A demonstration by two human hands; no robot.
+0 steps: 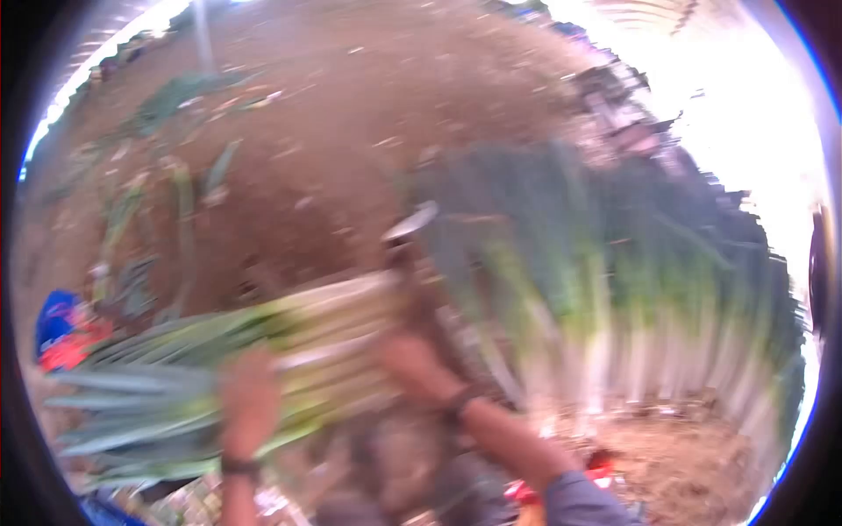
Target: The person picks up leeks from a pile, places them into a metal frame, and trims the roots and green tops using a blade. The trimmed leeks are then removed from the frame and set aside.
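Note:
A pile of leeks (342, 351) lies sideways before me, green leaves to the left and pale stalks to the right. Over its leafy part rests my left hand (250, 403), its fingers smeared by motion. My right hand (417, 368) is at the root ends of the stalks, also blurred; whether it grips anything I cannot tell. Just beyond that hand, a pale curved blade-like thing (410, 223) shows above a dark brown upright shape. Both wrists wear dark bands.
Many more leeks (605, 289) stand close together on the right, white ends toward me. Brown soil (298, 114) stretches ahead, scattered with leaf scraps (180, 96). A blue and red item (66, 329) lies at the far left. Something red (601, 469) is beside my right forearm.

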